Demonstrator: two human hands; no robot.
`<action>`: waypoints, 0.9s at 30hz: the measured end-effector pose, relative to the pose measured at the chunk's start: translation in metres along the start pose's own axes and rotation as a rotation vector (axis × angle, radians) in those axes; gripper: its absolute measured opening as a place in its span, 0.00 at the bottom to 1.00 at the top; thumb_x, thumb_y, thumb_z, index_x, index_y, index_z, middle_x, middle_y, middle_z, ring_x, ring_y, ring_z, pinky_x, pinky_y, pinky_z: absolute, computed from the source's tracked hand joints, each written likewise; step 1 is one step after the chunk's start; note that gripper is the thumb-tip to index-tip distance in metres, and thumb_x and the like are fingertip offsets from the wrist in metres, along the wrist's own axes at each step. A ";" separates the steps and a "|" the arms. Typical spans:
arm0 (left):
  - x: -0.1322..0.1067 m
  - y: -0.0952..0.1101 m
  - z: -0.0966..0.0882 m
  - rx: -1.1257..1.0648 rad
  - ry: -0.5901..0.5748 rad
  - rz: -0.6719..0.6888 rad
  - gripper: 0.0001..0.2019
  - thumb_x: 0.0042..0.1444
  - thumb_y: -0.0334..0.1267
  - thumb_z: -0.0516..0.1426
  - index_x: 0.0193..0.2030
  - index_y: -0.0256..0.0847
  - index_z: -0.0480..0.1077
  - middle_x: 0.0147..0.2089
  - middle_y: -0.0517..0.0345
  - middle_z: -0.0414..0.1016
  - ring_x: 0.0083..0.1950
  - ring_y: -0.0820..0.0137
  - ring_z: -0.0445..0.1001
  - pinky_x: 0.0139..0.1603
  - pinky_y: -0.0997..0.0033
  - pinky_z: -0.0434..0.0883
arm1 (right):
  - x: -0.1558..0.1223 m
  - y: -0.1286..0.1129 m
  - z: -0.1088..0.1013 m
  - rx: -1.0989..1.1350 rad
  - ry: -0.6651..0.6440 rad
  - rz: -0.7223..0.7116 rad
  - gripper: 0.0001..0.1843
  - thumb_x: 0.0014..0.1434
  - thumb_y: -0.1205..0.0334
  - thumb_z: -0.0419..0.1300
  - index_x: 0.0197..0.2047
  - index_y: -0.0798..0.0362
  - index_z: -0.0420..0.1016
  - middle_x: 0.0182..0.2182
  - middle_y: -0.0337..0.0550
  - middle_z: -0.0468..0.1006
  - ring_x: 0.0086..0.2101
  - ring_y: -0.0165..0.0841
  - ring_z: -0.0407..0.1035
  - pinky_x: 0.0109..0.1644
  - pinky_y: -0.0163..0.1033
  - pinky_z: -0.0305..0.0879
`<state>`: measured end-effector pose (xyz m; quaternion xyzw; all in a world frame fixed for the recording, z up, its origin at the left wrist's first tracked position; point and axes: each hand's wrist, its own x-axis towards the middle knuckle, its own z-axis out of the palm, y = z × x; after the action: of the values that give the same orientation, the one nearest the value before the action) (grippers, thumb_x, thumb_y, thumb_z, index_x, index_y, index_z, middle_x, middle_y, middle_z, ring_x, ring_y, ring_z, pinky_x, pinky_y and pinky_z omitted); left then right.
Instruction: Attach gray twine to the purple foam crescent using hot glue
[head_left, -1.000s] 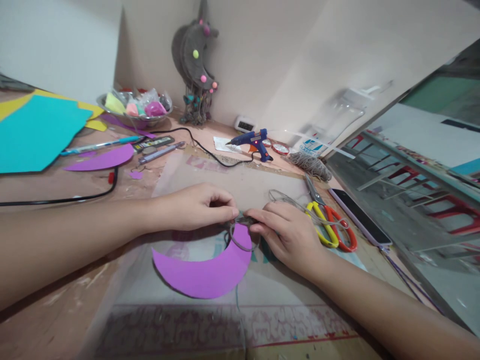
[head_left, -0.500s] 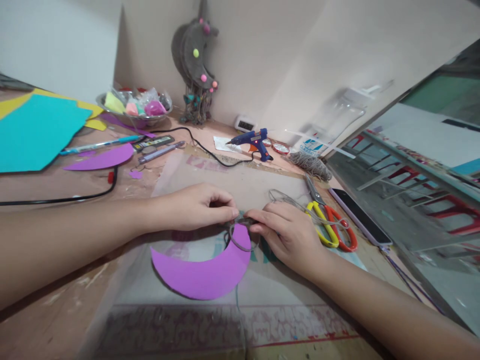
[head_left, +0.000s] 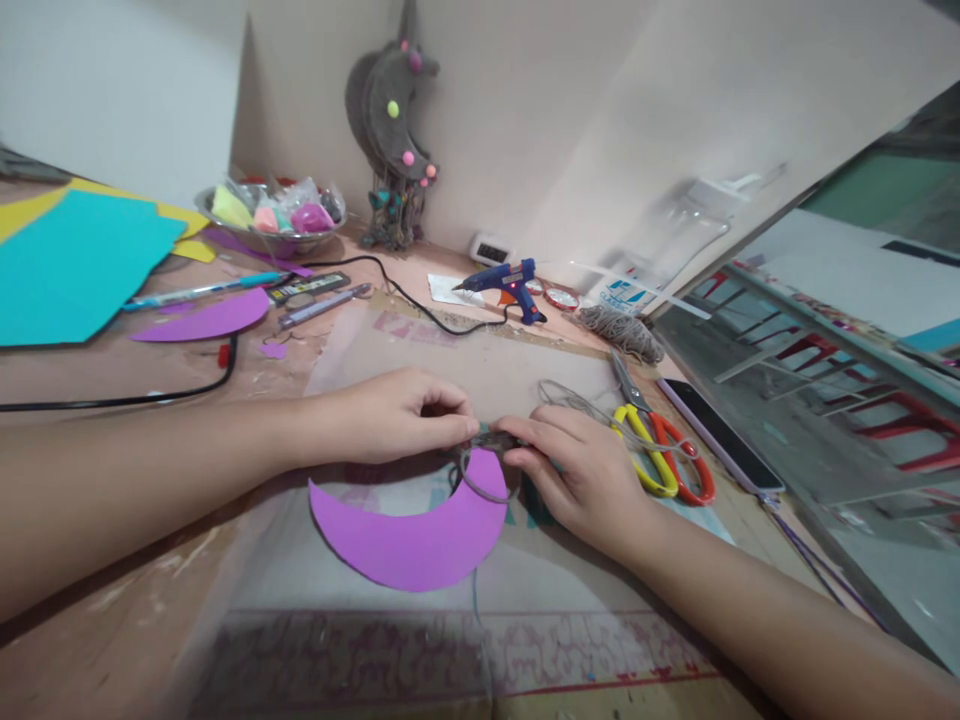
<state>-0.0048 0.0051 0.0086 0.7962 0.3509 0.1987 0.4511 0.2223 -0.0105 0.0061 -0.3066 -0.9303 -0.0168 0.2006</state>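
A purple crescent cutout (head_left: 420, 550) hangs or lies below my fingers, its right tip wrapped in grey yarn. My left hand (head_left: 401, 415) pinches at that wrapped tip, thumb and forefinger together. Close on its right, the thumb and forefinger of my right hand (head_left: 574, 460) close on the grey yarn (head_left: 487, 492), which makes a loop over the crescent. More of the strand trails behind my right hand towards the scissors (head_left: 664, 455), which have one yellow and one red handle. The exact wrap between my fingertips is partly hidden.
A blue glue gun (head_left: 499, 285) with a black cord stands at the back, near a grey yarn skein (head_left: 621, 332). A phone (head_left: 720, 430) lies at the right edge. Left are turquoise sheets (head_left: 82, 265), pens and a bowl (head_left: 277, 238). A decorated grey crescent (head_left: 390, 120) leans behind.
The purple crescent has shifted slightly right and up, its left tip rising. My right fingers have moved slightly away from my left ones, showing more of the wrapped tip.
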 end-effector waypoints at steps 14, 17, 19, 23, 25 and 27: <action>0.000 0.000 0.000 0.035 -0.009 -0.002 0.12 0.57 0.41 0.49 0.31 0.37 0.70 0.28 0.62 0.69 0.31 0.73 0.66 0.32 0.77 0.62 | 0.000 -0.002 0.000 -0.068 0.013 -0.052 0.15 0.64 0.57 0.51 0.44 0.56 0.74 0.26 0.42 0.71 0.28 0.30 0.63 0.32 0.36 0.56; 0.000 0.001 0.000 0.039 -0.008 -0.008 0.12 0.57 0.40 0.49 0.31 0.37 0.69 0.27 0.62 0.69 0.31 0.74 0.66 0.32 0.77 0.62 | 0.002 -0.003 0.000 -0.081 0.008 -0.055 0.16 0.64 0.57 0.50 0.43 0.56 0.75 0.26 0.42 0.72 0.27 0.30 0.63 0.32 0.36 0.56; 0.000 0.001 0.000 0.043 -0.007 -0.013 0.12 0.57 0.40 0.49 0.30 0.37 0.69 0.27 0.62 0.68 0.31 0.74 0.66 0.31 0.77 0.62 | 0.002 -0.004 0.000 -0.076 0.005 -0.051 0.15 0.64 0.57 0.50 0.43 0.56 0.75 0.26 0.42 0.72 0.27 0.30 0.63 0.32 0.36 0.56; 0.001 0.000 0.000 0.046 0.004 -0.002 0.13 0.57 0.41 0.49 0.31 0.37 0.70 0.27 0.62 0.69 0.31 0.73 0.66 0.32 0.77 0.62 | 0.003 -0.004 0.000 -0.058 0.014 -0.054 0.16 0.65 0.57 0.50 0.43 0.57 0.75 0.25 0.42 0.72 0.27 0.30 0.63 0.32 0.36 0.56; 0.001 -0.001 0.000 0.045 0.006 -0.001 0.13 0.57 0.41 0.49 0.31 0.37 0.70 0.28 0.62 0.69 0.31 0.73 0.66 0.32 0.76 0.62 | 0.003 -0.004 0.000 -0.059 0.012 -0.057 0.15 0.64 0.57 0.51 0.43 0.57 0.75 0.25 0.42 0.72 0.27 0.30 0.63 0.32 0.36 0.56; 0.000 -0.001 0.001 0.042 0.004 0.000 0.13 0.57 0.41 0.49 0.31 0.37 0.70 0.28 0.61 0.70 0.31 0.73 0.67 0.33 0.76 0.62 | 0.003 -0.004 0.000 -0.065 0.007 -0.055 0.15 0.64 0.58 0.51 0.43 0.57 0.75 0.25 0.42 0.72 0.27 0.30 0.63 0.32 0.36 0.56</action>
<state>-0.0046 0.0055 0.0074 0.8052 0.3557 0.1927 0.4336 0.2177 -0.0119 0.0081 -0.2873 -0.9366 -0.0536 0.1932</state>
